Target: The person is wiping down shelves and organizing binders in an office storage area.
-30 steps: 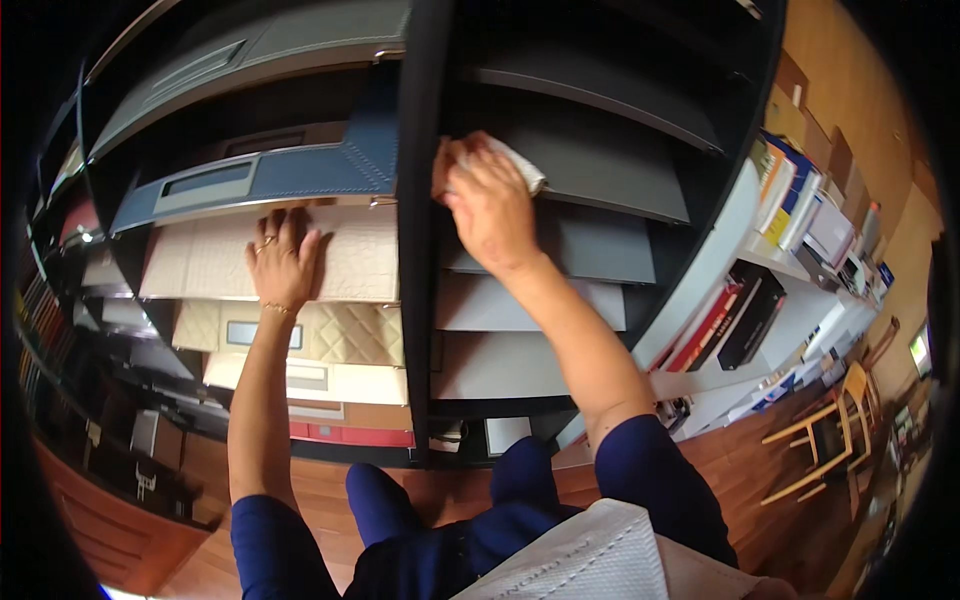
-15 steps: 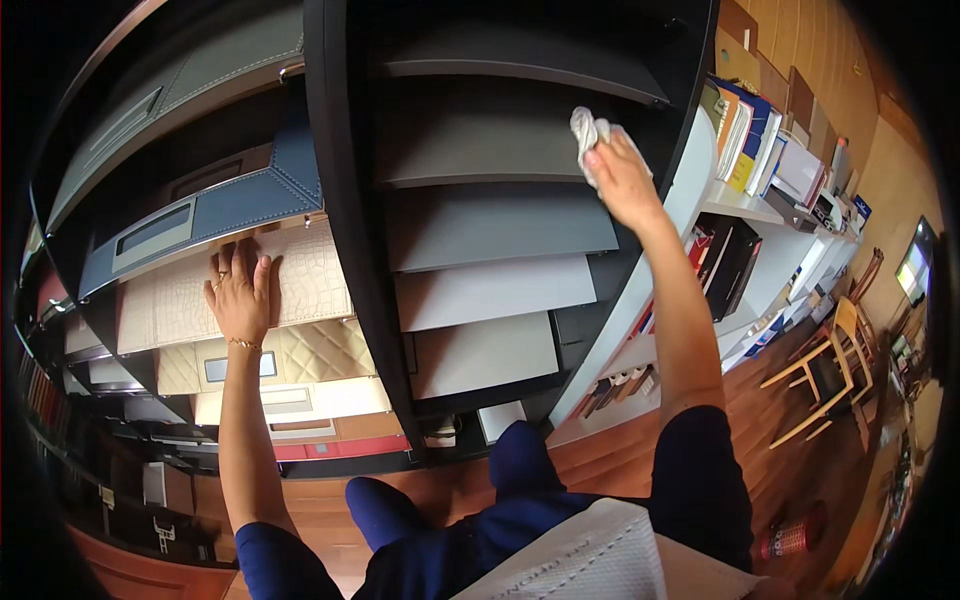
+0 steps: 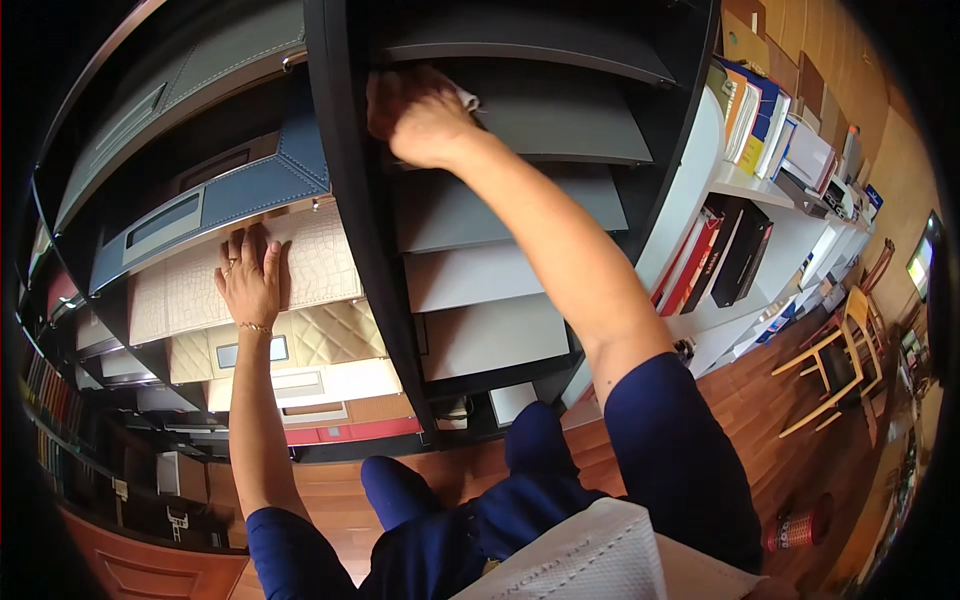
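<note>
Right hand (image 3: 415,118) is up on the dark grey sample board (image 3: 560,125) near the top of the black rack (image 3: 345,200), fingers closed over a white cloth (image 3: 467,98) that peeks out at the knuckles, pressing it flat against the board's left end beside the upright. Left hand (image 3: 250,280) is spread wide, palm down on the cream textured panel (image 3: 300,270) in the neighbouring bay, holding nothing (it looks like a brace). Below the right arm sit paler grey boards (image 3: 490,275), stacked like steps. To do this wipe well, I'd judge: keep the cloth bunched under the palm, press evenly, run along the board's length into the corner by the upright, and lean on that braced hand rather than the shelf.
</note>
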Action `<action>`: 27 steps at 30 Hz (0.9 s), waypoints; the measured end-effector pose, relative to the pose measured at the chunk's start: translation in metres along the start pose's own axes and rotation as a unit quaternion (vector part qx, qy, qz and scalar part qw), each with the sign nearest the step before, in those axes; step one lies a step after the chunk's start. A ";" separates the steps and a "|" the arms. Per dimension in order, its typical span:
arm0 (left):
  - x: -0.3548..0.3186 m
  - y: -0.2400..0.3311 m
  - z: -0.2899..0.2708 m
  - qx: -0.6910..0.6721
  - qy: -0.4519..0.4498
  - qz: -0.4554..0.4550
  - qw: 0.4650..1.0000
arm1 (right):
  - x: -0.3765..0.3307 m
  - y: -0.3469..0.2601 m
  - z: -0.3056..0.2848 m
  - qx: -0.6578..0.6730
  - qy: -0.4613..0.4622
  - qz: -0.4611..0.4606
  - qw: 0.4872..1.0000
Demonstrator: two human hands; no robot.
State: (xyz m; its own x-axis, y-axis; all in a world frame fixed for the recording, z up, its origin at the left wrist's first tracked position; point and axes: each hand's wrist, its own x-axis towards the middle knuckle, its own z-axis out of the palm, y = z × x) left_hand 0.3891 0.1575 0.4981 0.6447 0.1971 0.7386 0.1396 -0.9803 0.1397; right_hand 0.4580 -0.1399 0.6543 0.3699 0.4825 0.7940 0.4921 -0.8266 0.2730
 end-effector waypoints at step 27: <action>-0.002 0.010 -0.005 -0.026 0.032 0.020 0.999 | 0.040 0.196 0.020 -0.101 0.034 0.080 0.991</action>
State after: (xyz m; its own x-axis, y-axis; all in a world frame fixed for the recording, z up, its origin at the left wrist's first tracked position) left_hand 0.3859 0.1477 0.5012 0.5995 0.1574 0.7847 0.0734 -0.9872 0.1419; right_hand 0.5849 -0.2766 0.7290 0.3726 0.3257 0.8690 0.2613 -0.9353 0.2385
